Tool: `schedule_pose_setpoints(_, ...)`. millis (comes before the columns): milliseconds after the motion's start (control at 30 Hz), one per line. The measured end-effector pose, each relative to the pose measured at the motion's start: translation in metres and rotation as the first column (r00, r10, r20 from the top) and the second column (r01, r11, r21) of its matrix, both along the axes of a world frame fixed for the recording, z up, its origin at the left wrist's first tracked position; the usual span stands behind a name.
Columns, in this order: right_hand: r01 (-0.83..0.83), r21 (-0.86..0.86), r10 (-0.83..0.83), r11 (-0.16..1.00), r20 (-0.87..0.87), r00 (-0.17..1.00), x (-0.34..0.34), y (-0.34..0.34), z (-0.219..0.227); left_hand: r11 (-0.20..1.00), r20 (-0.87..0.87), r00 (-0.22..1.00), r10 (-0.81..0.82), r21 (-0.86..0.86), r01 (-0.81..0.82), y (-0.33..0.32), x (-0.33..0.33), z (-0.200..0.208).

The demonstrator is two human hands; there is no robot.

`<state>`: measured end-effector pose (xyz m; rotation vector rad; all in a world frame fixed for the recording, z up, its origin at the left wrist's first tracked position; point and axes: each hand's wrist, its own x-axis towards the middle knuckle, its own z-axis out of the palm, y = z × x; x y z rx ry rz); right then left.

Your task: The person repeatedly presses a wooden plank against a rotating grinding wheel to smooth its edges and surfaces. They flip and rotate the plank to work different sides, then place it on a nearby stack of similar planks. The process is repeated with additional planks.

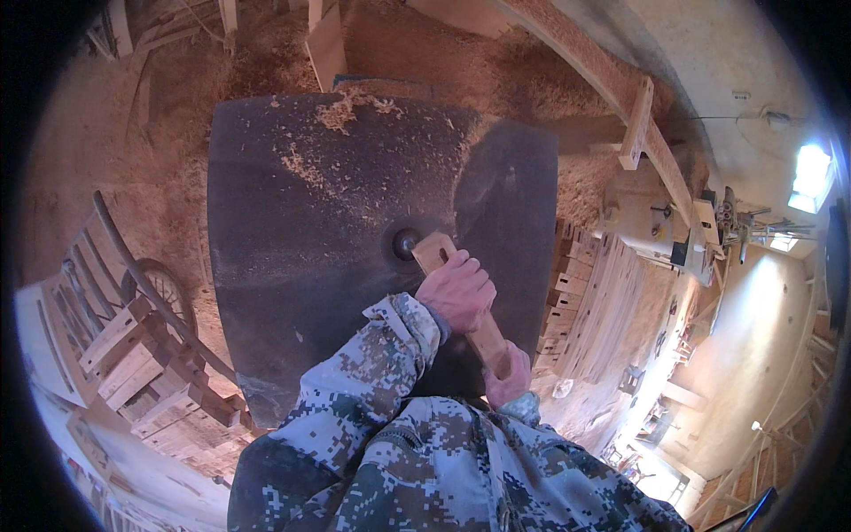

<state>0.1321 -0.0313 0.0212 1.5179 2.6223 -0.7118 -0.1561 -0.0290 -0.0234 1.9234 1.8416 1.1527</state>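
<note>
A short wooden workpiece (487, 340) lies slantwise over a dark flat machine table (301, 222). Its far end is beside a round metal spindle (405, 242) set in the table; whether they touch, I cannot tell. A dark slot or hole shows near that end. My left hand (456, 291) is closed over the upper part of the wood, its fingers wrapped round it. Closer to my body, my right hand (508, 377) grips the lower end, with some of its fingers hidden. Both sleeves are camouflage-patterned.
Sawdust and shavings (346, 108) are scattered over the table's far part. To the left stand a cart with a wheel (164, 288) and stacked wooden blocks (146, 372). Many slotted wooden pieces (567, 293) lie along the right side. A long curved beam (612, 84) crosses the upper right.
</note>
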Motion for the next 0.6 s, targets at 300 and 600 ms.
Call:
schedule_pose_setpoints(300,-0.144,-0.002,0.144,0.990,0.005,0.990,0.000,0.003,0.004,0.999,0.015,0.999,0.032,0.005,-0.032,-0.023,-0.003,0.004)
schedule_pose_setpoints(600,-0.087,-0.116,0.092,0.989,0.032,0.995,0.006,0.010,0.011,1.000,0.082,0.996,-0.016,0.010,0.015,-0.033,-0.002,0.013)
